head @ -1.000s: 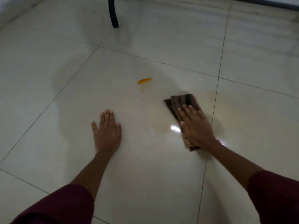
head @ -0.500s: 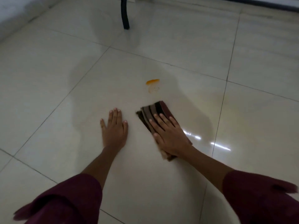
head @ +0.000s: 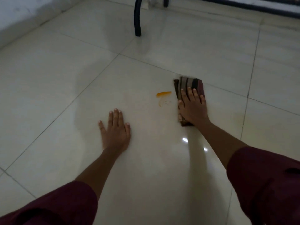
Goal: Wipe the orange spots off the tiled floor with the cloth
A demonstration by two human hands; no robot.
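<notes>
An orange spot (head: pixel 163 93) with a faint smeared ring just below it marks the cream tiled floor (head: pixel 65 78). A folded brown striped cloth (head: pixel 189 84) lies flat on the tile directly to the right of the spot. My right hand (head: pixel 192 108) presses down on the cloth with fingers spread, covering its near half. My left hand (head: pixel 116 129) rests palm down on the bare tile, left of and nearer than the spot, holding nothing.
A black curved furniture leg (head: pixel 137 17) stands on the floor at the far middle, with a dark frame rail (head: pixel 243 4) along the top right. A white wall base (head: pixel 24 18) runs along the far left. Glossy light reflections (head: pixel 185 140) sit near my right forearm.
My right hand has slid the cloth away from me and to the right, from beside my left hand to the right side of the orange spot. My left hand stays planted.
</notes>
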